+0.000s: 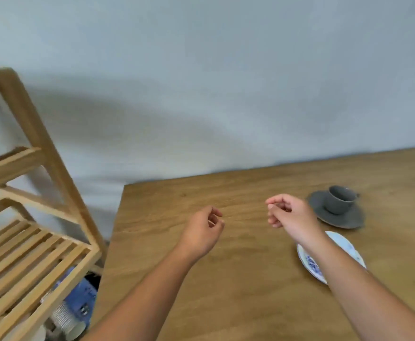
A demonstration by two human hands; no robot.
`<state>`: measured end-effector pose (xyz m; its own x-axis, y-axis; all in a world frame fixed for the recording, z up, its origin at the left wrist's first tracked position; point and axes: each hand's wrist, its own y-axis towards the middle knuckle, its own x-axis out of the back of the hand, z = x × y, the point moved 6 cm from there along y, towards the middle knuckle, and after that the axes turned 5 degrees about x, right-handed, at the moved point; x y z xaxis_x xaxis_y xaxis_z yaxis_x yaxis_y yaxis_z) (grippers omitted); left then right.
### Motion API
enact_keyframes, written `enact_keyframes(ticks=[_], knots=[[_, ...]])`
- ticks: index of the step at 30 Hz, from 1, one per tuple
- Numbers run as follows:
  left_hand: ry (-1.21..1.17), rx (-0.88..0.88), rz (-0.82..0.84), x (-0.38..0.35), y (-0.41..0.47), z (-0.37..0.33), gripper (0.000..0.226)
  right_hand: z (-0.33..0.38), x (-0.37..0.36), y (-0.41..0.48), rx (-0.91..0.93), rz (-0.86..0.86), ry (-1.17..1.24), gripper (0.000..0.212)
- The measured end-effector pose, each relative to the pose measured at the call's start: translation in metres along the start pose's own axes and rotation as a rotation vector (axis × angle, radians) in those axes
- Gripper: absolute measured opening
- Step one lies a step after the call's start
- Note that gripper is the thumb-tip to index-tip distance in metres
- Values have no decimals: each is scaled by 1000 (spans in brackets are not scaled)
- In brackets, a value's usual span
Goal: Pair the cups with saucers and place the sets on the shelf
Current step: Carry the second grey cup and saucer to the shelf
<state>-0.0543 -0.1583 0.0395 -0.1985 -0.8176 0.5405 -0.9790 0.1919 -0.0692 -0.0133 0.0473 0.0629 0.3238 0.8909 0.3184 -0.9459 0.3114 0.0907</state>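
- fingers of the left hand curl loosely inward, gripping nothing; fingers of the right hand likewise, empty, both above the tabletop.
- grey cup sits on its grey saucer, just right of the right hand.
- blue-patterned white saucer lies partly under the right forearm.
- wooden slatted shelf stands left of the tabletop.

No legible text, label, brand or number anywhere — only blurred pale marks on the blue box under the shelf, too smeared to read.
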Motion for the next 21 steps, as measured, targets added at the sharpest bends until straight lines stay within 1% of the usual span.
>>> enact_keyframes(ticks=[2,5,7,10,12,15,18,21], knots=[[17,-43,62,-39,16,-28,16,-15,51,4,-29,-123,-16,15],[27,-59,142,-93,36,-61,19,-46,119,11,-103,-289,-30,14],[18,-46,192,-128,51,-78,21,-71,158,16,-163,-361,-47,12],[-14,2,254,-175,75,-92,24,-108,199,26,-253,-413,-50,11],[-17,45,293,-206,92,-99,25,-134,219,39,-309,-402,-40,10],[-66,131,355,-241,114,-106,31,-172,236,63,-390,-337,-59,7],[-136,273,418,-263,130,-104,37,-202,246,87,-441,-287,-84,6],[-178,376,430,-277,145,-94,39,-219,248,104,-493,-226,-78,8]])
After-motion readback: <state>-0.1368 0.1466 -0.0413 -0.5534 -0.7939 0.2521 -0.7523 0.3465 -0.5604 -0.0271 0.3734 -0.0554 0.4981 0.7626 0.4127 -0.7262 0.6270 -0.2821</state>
